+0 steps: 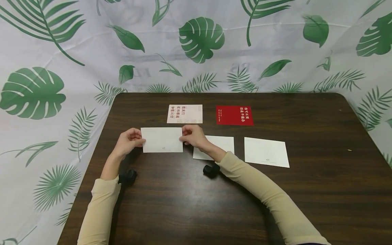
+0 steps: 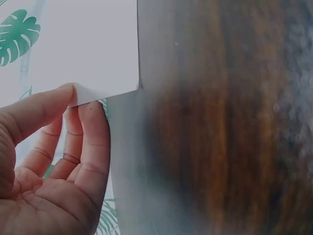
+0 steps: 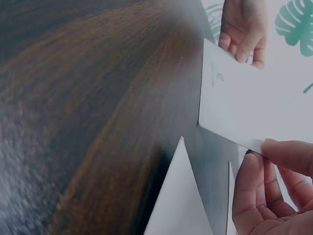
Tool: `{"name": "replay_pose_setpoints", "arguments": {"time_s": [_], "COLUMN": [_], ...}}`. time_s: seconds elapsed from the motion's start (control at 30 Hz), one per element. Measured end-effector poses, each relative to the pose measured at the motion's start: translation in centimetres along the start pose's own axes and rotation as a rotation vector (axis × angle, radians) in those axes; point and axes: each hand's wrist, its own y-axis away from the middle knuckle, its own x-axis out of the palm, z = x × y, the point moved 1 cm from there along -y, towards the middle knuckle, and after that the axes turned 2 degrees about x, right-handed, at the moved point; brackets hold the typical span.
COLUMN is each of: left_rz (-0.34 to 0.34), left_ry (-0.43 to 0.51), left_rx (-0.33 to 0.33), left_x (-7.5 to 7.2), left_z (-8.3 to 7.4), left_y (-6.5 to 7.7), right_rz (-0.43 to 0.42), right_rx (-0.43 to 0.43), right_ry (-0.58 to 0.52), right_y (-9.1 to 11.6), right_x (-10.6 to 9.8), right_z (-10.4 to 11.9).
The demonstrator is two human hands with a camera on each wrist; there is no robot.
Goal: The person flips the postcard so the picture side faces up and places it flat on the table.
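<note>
Between both hands is a white card [image 1: 162, 140] with a small printed mark near its lower edge. My left hand [image 1: 129, 141] pinches its left edge between thumb and fingers. The opposite edge is pinched by my right hand [image 1: 193, 136]. In the left wrist view, the thumb [image 2: 41, 110] lies on the card's face and the fingers are behind it. The right wrist view shows the card [image 3: 249, 103] with a hand at each end. Partly under the right forearm lies a second white card [image 1: 222, 143] on the table.
Farther right on the dark wooden table [image 1: 171, 204] lies another white card [image 1: 265, 152]. Toward the back are a pale pink card [image 1: 193, 114] with lettering and a red card [image 1: 231, 115] with white lettering. A leaf-patterned cloth [image 1: 147, 54] hangs behind the table.
</note>
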Motion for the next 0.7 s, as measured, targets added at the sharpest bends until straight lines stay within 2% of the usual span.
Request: {"name": "replay_pose_setpoints", "arguments": {"time_s": [0.27, 0.7], "left_rz": [-0.043, -0.064], "left_ry": [0.146, 0.129], "left_rx": [0.044, 0.089], "left_x": [0.0, 0.03], "left_z": [0.1, 0.19], "left_y": [0.18, 0.39], "right_rz": [-0.005, -0.017], "right_rx": [-0.073, -0.153], "right_ry": [-0.005, -0.03], "right_y": [0.26, 0.55], "right_x": [-0.25, -0.31], "right_z": [0.25, 0.21]}}
